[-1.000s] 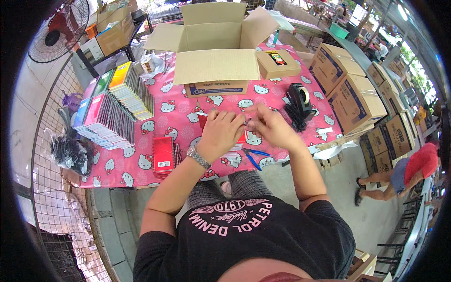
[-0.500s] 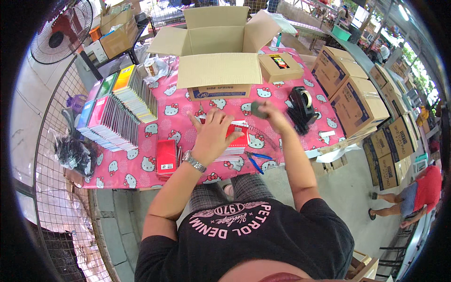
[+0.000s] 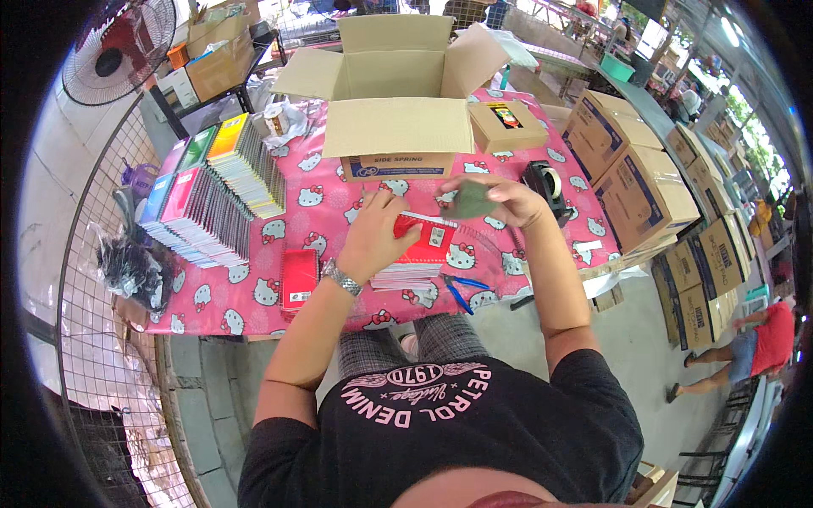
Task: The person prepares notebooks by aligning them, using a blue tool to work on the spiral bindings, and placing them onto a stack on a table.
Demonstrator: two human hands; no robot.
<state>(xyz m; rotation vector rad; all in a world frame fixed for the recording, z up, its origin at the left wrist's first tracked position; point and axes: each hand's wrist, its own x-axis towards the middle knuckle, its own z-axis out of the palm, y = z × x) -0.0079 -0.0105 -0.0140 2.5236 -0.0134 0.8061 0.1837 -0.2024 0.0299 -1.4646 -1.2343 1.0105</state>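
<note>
A spiral notebook with a red cover [image 3: 434, 240] lies on top of a short stack near the middle of the table. My left hand [image 3: 378, 233] rests on its left part, fingers spread and thumb across the cover. Above the notebook's upper right, my right hand [image 3: 512, 203] grips a dark green pad [image 3: 474, 201], probably a scouring pad. Blue-handled pliers [image 3: 461, 292] lie just right of the stack. To the left of my left wrist sits another small pile of red notebooks [image 3: 298, 281].
Tall rows of coloured spiral notebooks [image 3: 203, 203] stand at left. An open cardboard box [image 3: 398, 127] is at the back, with a smaller brown box [image 3: 508, 127] beside it. A black tape dispenser [image 3: 546, 190] is right of my hand. Stacked cartons [image 3: 639, 182] line the right side.
My right hand has turned, so the green pad shows more of its face. My left hand has shifted slightly, showing more of the red cover. A person in red at right has moved slightly.
</note>
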